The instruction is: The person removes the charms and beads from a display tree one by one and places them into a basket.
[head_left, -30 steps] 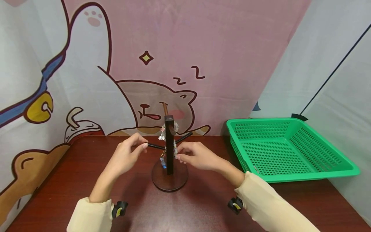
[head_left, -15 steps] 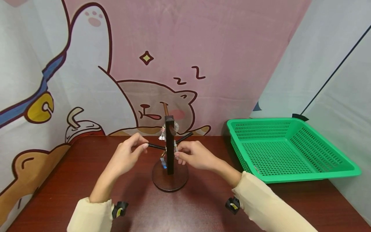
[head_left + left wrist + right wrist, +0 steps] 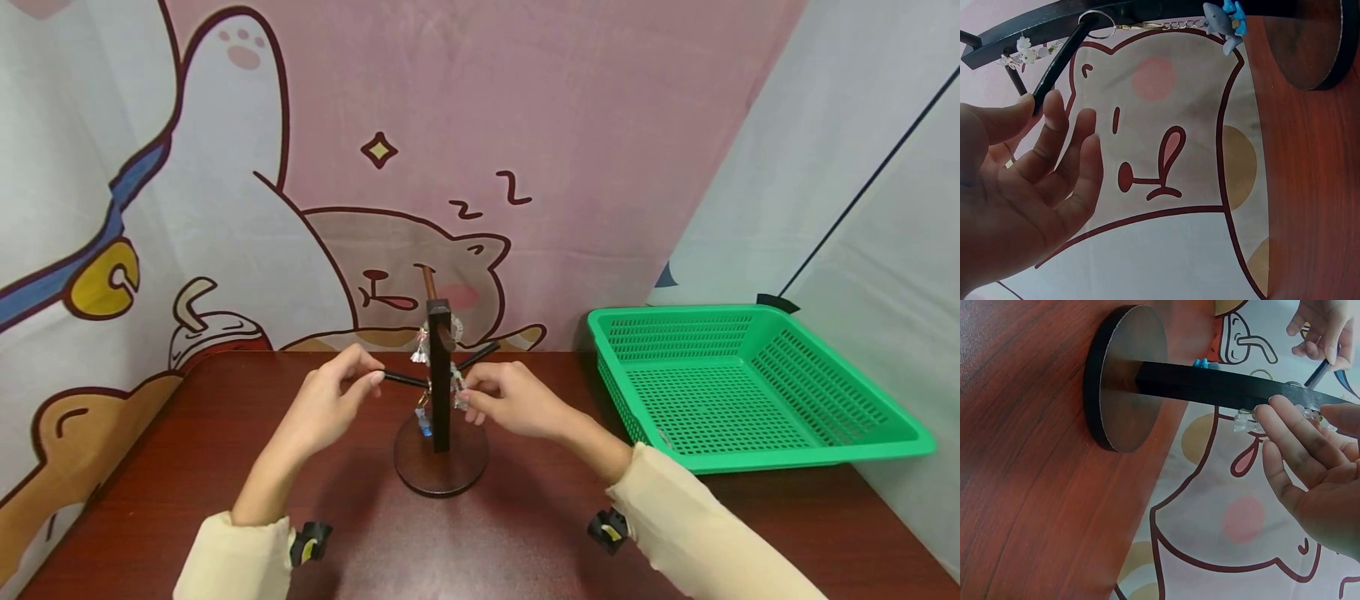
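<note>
A dark wooden display stand (image 3: pixel 441 375) with a round base (image 3: pixel 438 475) stands on the table, pegs jutting from its upright post. At the left, my left hand (image 3: pixel 326 404) pinches the tip of a black peg (image 3: pixel 1060 65) between thumb and fingers. A keychain with a grey and blue shark charm (image 3: pixel 1222 26) hangs by its ring on that peg. On the post's other side, my right hand (image 3: pixel 517 402) holds a clear beaded strand (image 3: pixel 1310 414) with thumb and finger; the exact contact is partly hidden. Higher up hangs a charm with a white tassel (image 3: pixel 419 346).
A green plastic basket (image 3: pixel 750 460) sits at the right of the reddish-brown table (image 3: pixel 225 442); a small item lies by its near left corner. Behind the table hangs a cartoon-printed cloth (image 3: pixel 585 167). Another peg (image 3: pixel 478 355) slants back to the right.
My right fingers have shifted slightly at the beaded strand, rising a little, and more of the beads show. My left hand keeps its hold on the peg. The stand stays put.
</note>
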Demonstrator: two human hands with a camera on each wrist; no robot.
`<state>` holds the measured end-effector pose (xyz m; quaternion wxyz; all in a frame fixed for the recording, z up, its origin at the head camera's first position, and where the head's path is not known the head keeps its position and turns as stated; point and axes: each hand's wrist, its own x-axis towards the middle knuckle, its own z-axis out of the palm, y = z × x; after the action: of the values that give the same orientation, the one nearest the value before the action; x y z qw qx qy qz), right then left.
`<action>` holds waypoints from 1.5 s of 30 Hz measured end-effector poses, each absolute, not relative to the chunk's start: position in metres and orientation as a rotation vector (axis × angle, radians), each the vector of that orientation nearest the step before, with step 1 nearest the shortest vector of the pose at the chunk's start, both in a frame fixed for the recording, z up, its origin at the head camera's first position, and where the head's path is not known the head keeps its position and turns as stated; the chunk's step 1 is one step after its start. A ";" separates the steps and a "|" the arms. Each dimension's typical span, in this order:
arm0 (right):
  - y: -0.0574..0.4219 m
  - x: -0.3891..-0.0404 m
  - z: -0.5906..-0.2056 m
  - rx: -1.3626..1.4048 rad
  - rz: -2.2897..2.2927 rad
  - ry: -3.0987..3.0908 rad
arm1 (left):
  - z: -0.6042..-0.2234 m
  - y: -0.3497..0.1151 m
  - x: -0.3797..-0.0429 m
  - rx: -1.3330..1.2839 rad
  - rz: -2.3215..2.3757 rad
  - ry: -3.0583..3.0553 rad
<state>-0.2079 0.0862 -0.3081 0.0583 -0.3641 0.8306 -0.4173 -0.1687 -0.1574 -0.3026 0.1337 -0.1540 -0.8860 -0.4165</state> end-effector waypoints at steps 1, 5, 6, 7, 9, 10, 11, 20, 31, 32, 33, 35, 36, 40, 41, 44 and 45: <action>0.087 -0.208 -0.307 -1.100 -1.261 2.525 | -0.303 -0.157 -0.169 -0.447 -1.208 -2.568; 0.091 -0.209 -0.304 -1.097 -1.249 2.547 | -0.302 -0.157 -0.169 -0.446 -1.210 -2.569; 0.091 -0.209 -0.304 -1.096 -1.246 2.550 | -0.302 -0.157 -0.169 -0.445 -1.211 -2.570; 0.092 -0.209 -0.303 -1.095 -1.246 2.552 | -0.302 -0.157 -0.169 -0.444 -1.212 -2.571; 0.093 -0.209 -0.302 -1.096 -1.235 2.561 | -0.302 -0.157 -0.169 -0.441 -1.214 -2.575; 0.094 -0.209 -0.302 -1.096 -1.234 2.564 | -0.302 -0.157 -0.169 -0.440 -1.216 -2.576; 0.095 -0.209 -0.302 -1.097 -1.233 2.567 | -0.302 -0.157 -0.169 -0.438 -1.217 -2.577; 0.105 -0.210 -0.297 -1.063 -1.190 2.626 | -0.302 -0.157 -0.169 -0.426 -1.229 -2.584; 0.115 -0.210 -0.293 -1.019 -1.160 2.652 | -0.303 -0.157 -0.169 -0.420 -1.233 -2.585; 0.116 -0.210 -0.292 -1.016 -1.153 2.658 | -0.303 -0.157 -0.169 -0.421 -1.233 -2.584; 0.117 -0.210 -0.292 -1.010 -1.146 2.665 | -0.303 -0.157 -0.169 -0.422 -1.232 -2.582; 0.119 -0.210 -0.290 -1.003 -1.139 2.677 | -0.303 -0.157 -0.169 -0.424 -1.231 -2.582; 0.119 -0.210 -0.290 -1.000 -1.140 2.679 | -0.303 -0.157 -0.169 -0.425 -1.230 -2.582; 0.122 -0.210 -0.287 -0.992 -1.149 2.682 | -0.303 -0.157 -0.168 -0.424 -1.227 -2.584; 0.122 -0.210 -0.287 -0.991 -1.151 2.682 | -0.303 -0.157 -0.168 -0.424 -1.227 -2.584; 0.124 -0.210 -0.286 -0.989 -1.157 2.686 | -0.303 -0.157 -0.169 -0.427 -1.226 -2.582; 0.124 -0.211 -0.286 -0.989 -1.160 2.686 | -0.303 -0.157 -0.169 -0.429 -1.225 -2.581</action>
<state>-0.2106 0.1244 -0.2861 0.0265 -0.3200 0.8694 -0.3755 -0.1690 -0.1574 -0.3032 0.1259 -0.1472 -0.8863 -0.4207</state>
